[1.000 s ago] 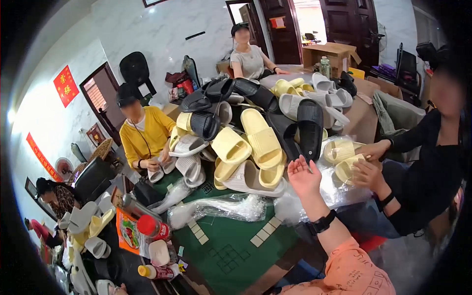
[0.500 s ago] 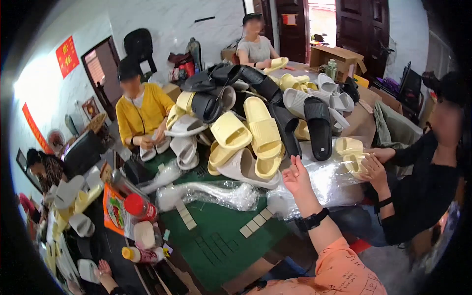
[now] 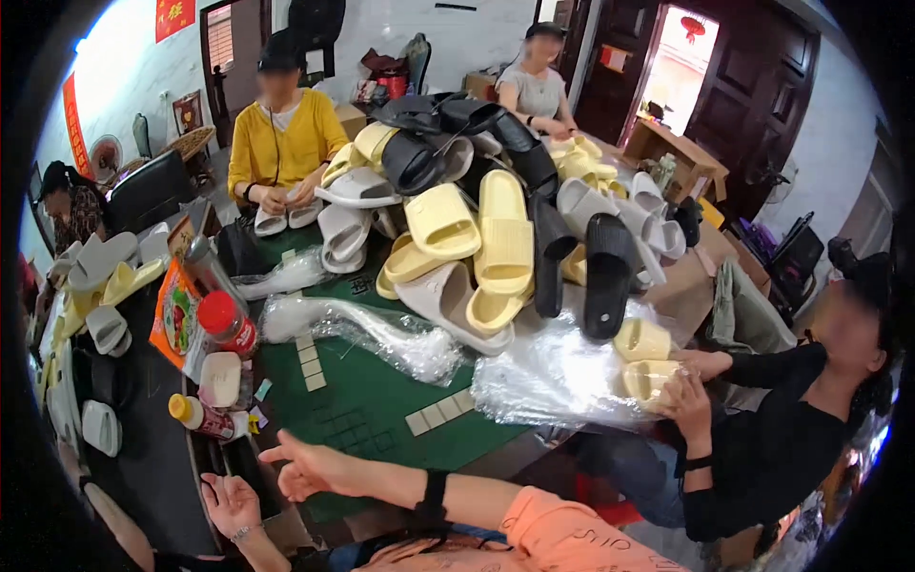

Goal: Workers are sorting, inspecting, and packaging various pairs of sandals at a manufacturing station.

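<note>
My right hand, at the end of an orange short sleeve with a black wristband, stretches leftward over the near edge of the green table. It holds nothing; its index finger points out and the other fingers are loosely bent. My left hand is out of view. Just left of my fingertips is another hand with a bracelet and its palm turned up; from the dark clothing around its arm it looks like a co-worker's. A pile of yellow slippers, grey slippers and black slippers stands beyond.
Clear plastic bags lie before the pile. A red-lidded jar and yellow-capped bottle stand left. On the right, a co-worker's hands hold yellow slippers; another co-worker in yellow handles grey slippers. More slippers line the left tabletop.
My right hand has drawn back from the black slipper at the pile's front and swung down to the left. The bracelet hand has moved right, away from a grey slipper. The view has shifted.
</note>
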`<state>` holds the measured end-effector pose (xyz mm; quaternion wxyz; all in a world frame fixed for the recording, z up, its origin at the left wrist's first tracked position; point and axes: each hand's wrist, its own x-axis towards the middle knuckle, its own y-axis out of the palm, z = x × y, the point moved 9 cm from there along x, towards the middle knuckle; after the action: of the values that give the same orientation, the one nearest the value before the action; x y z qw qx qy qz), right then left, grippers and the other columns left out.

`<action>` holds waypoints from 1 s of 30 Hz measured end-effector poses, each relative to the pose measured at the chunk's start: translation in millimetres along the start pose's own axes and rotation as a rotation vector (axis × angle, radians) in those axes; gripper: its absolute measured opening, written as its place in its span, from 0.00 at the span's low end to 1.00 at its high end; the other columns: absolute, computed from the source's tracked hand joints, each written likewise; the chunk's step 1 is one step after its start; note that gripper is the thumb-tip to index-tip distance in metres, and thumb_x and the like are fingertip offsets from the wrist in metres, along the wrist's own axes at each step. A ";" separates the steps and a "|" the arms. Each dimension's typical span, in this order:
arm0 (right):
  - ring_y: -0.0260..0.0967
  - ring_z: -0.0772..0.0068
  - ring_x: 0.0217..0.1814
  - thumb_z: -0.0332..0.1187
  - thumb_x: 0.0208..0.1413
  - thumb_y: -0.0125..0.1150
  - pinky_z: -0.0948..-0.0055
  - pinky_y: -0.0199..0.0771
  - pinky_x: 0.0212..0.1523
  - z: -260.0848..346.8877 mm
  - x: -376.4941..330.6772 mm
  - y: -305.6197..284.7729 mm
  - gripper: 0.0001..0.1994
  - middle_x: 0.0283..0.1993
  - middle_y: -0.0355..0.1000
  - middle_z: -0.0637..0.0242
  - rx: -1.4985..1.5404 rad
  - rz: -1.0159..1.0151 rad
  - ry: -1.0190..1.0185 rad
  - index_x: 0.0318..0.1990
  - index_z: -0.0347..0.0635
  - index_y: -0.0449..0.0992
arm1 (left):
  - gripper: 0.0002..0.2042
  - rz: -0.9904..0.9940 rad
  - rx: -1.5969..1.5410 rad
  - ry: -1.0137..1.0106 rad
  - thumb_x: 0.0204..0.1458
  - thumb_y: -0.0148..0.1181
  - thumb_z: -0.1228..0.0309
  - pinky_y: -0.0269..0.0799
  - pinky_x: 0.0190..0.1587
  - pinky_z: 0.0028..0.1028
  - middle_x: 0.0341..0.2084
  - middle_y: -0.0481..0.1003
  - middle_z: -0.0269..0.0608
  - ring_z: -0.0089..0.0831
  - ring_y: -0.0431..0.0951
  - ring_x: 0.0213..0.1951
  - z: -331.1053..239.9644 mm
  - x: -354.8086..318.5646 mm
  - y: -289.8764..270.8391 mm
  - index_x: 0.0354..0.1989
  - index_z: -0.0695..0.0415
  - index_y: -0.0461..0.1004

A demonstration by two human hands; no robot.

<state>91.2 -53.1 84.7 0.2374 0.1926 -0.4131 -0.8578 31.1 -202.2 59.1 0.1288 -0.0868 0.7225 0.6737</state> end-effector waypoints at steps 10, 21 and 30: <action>0.41 0.80 0.07 0.57 0.55 0.29 0.76 0.61 0.25 60.1 -74.8 -63.0 0.29 0.04 0.42 0.75 0.063 -0.335 -0.472 0.09 0.47 0.56 | 0.17 0.187 0.105 -0.157 0.56 0.33 0.66 0.51 0.17 0.19 0.03 0.51 0.33 0.20 0.48 0.07 34.6 -20.7 2.0 0.23 0.62 0.67; 0.70 0.56 0.25 0.31 0.42 0.50 0.61 0.68 0.24 346.1 -283.3 -78.5 0.06 0.23 0.70 0.55 -2.625 -1.627 -0.011 0.24 0.44 0.73 | 0.19 0.081 0.309 -0.371 0.56 0.34 0.64 0.50 0.15 0.21 0.01 0.51 0.32 0.21 0.47 0.06 67.3 -23.1 -11.1 0.20 0.60 0.67; 0.67 0.57 0.25 0.36 0.40 0.51 0.64 0.67 0.26 235.9 -329.7 25.8 0.08 0.20 0.67 0.57 -2.318 -1.281 0.040 0.20 0.42 0.72 | 0.19 0.225 0.486 -0.369 0.57 0.33 0.64 0.51 0.16 0.21 0.00 0.51 0.32 0.22 0.46 0.05 48.3 -9.0 15.3 0.20 0.58 0.67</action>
<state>241.4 265.2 287.5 -0.1748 0.0520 0.7210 -0.6685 38.4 -153.4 73.5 0.1991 0.1504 0.8317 0.4960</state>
